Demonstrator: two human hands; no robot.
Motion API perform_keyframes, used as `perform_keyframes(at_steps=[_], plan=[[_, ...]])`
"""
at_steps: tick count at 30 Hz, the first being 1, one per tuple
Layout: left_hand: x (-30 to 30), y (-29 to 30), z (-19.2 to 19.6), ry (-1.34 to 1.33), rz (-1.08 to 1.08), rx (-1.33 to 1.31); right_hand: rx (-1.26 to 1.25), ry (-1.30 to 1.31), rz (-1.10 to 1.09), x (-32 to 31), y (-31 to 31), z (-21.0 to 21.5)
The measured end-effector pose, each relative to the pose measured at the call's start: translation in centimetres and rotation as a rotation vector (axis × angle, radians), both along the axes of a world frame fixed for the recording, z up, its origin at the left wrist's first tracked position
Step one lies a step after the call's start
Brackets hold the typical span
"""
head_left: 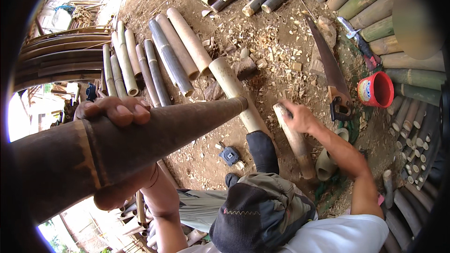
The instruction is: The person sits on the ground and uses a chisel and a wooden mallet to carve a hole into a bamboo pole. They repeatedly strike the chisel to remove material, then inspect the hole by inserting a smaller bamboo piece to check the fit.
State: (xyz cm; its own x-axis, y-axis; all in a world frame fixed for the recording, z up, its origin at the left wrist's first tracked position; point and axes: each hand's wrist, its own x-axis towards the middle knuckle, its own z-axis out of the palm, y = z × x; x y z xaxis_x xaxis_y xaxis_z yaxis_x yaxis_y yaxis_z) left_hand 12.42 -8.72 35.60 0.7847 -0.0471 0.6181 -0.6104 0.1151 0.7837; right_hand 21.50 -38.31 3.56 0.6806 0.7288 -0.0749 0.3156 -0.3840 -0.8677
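A thick, dark bamboo pole (159, 133) slants in from the left, its far tip meeting a pale bamboo log (234, 82). My left hand (117, 114) is wrapped around this pole, fingers over the top and the rest partly hidden behind it. To the right, a shorter pale bamboo piece (296, 147) stands out from beside my dark boot (261, 150). At its upper end, my right hand (297, 118) has its fingers closed on the rim, slightly blurred. My bent leg, in grey-green trousers (197, 208) with dark knit cloth, is below.
A hand saw (335, 75) lies right of centre, near a red bucket (376, 90). A small black tape measure (229, 155) rests on the dirt. Wood chips (267, 42) cover the ground. Cut bamboo lengths (176, 49) lie at the far left, with stacks (375, 0) along the right.
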Motion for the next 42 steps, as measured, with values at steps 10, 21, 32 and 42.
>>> perform_keyframes(at_steps=[10, 21, 32, 42], plan=[[0.9, -0.2, -0.1, -0.006, -0.062, 0.012, -0.381, -0.632, 0.449, -0.5, 6.7, -3.9], [0.6, 0.4, 0.2, -0.013, -0.122, -0.036, -0.612, -0.365, -0.006, 8.6, -1.9, -5.7], [1.5, -2.6, -1.2, 0.048, 0.357, 0.049, -0.007, -0.174, -0.392, 5.7, 2.2, 0.9], [0.0, -0.3, -18.3, 0.120, 0.601, 0.340, 0.637, -0.086, 0.176, -1.9, 13.7, 20.8]])
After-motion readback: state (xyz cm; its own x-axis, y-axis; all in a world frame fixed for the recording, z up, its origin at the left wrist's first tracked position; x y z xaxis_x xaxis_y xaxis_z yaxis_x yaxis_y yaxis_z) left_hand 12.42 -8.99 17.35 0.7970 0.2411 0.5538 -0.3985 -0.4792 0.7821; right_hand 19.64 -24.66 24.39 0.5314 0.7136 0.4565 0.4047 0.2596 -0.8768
